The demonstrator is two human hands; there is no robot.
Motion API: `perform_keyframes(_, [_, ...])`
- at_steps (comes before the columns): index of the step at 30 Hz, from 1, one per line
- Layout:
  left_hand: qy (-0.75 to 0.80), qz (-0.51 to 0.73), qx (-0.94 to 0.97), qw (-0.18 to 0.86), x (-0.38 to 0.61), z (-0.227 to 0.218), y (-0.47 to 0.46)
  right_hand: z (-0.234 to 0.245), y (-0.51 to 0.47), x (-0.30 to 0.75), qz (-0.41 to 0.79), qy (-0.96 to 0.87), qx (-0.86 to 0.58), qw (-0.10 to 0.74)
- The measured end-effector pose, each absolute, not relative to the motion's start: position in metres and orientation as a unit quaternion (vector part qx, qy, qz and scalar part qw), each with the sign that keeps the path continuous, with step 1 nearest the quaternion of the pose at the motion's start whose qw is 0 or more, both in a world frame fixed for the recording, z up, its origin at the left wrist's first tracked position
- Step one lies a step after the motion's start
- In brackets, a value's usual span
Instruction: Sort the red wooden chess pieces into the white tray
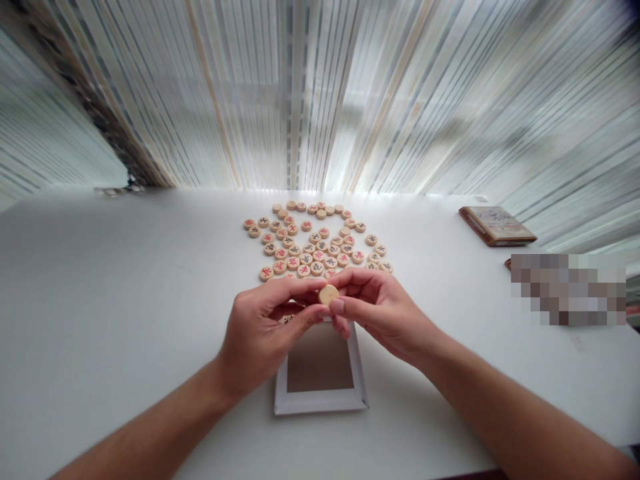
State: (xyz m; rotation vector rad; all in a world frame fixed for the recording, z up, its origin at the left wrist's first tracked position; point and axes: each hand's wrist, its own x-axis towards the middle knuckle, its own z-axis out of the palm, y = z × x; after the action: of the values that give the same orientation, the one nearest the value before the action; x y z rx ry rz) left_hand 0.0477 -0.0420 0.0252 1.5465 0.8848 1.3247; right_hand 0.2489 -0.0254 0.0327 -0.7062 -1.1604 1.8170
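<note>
Over the far end of the flat white cardboard box (320, 402), you hold one small round pale wooden disc (329, 294) between both hands. Your left hand (260, 333) pinches it from nine o'clock with thumb and first finger. Your right hand (380, 307) pinches it from three o'clock, so both grips are closed on its edge. Its plain side faces you. Keep your fingertips on the rim, not over the flat face, and squeeze softly so it cannot pop out. Stay low over the box, so a slip lands inside. More round wooden pieces with red and black marks (315, 243) lie spread at twelve o'clock on the white table (125, 280). A brown flat box (496, 225) sits at two o'clock.
</note>
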Motion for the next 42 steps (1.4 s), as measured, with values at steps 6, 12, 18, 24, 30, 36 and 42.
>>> perform_keyframes(6, [0.343,0.522,0.658,0.42,0.047,0.025,-0.042,0.032,-0.026,0.248,0.71,-0.473,-0.305,0.424])
perform_keyframes(12, [0.375,0.521,0.632,0.435,0.048,0.025,-0.041,0.035,-0.027,0.247,0.683,-0.472,-0.321,0.456])
perform_keyframes(18, [0.391,0.51,0.603,0.473,0.048,0.022,-0.041,0.033,-0.029,0.246,0.625,-0.505,-0.337,0.491])
perform_keyframes(24, [0.364,0.496,0.565,0.55,0.05,0.027,-0.039,0.029,-0.033,0.247,0.387,-0.684,-0.336,0.518])
perform_keyframes(30, [0.323,0.466,0.485,0.665,0.049,0.029,-0.036,0.03,-0.033,0.248,0.216,-0.768,-0.302,0.521])
perform_keyframes(36, [0.315,0.445,0.501,0.672,0.05,0.03,-0.037,0.031,-0.034,0.248,0.166,-0.785,-0.305,0.513])
perform_keyframes(42, [0.368,0.546,0.522,0.542,0.037,0.037,-0.032,0.036,-0.038,0.247,0.147,-0.777,-0.329,0.516])
